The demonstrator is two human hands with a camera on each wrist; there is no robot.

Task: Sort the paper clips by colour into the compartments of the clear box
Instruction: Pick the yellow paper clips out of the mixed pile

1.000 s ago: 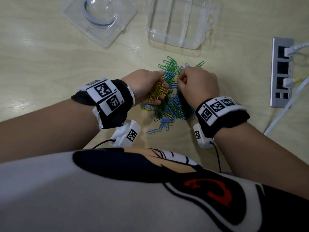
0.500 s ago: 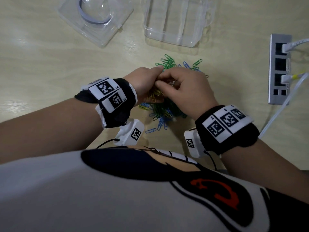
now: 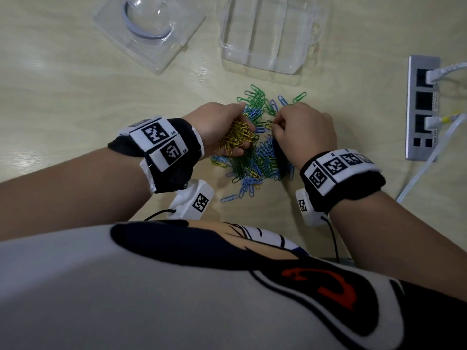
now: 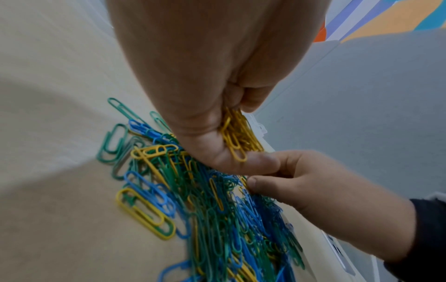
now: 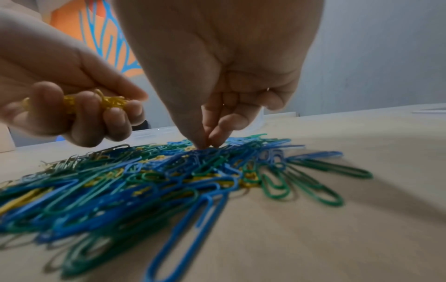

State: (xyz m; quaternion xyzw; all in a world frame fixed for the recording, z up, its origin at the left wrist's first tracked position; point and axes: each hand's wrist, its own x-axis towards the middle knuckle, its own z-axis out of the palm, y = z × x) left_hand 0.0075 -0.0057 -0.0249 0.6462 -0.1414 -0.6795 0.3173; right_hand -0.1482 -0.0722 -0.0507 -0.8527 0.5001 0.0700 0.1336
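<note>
Half a second back the two hands were pressed together over the heap; now they have drawn apart, and the right hand (image 3: 304, 131) has dropped its fingertips (image 5: 205, 142) into the pile of paper clips (image 3: 255, 157), thumb and forefinger pinched narrow among blue and green ones. Whether a clip sits between them I cannot tell. Its other fingers are curled in. The left hand (image 3: 219, 125) hangs just above the pile's left side, fingers closed round a bunch of yellow clips (image 3: 236, 137). On the far side of the pale wooden table (image 3: 63, 97) stands the clear box (image 3: 265, 34), its lid (image 3: 149, 29) lying to its left. A power strip (image 3: 422, 107) lies at the right.
</note>
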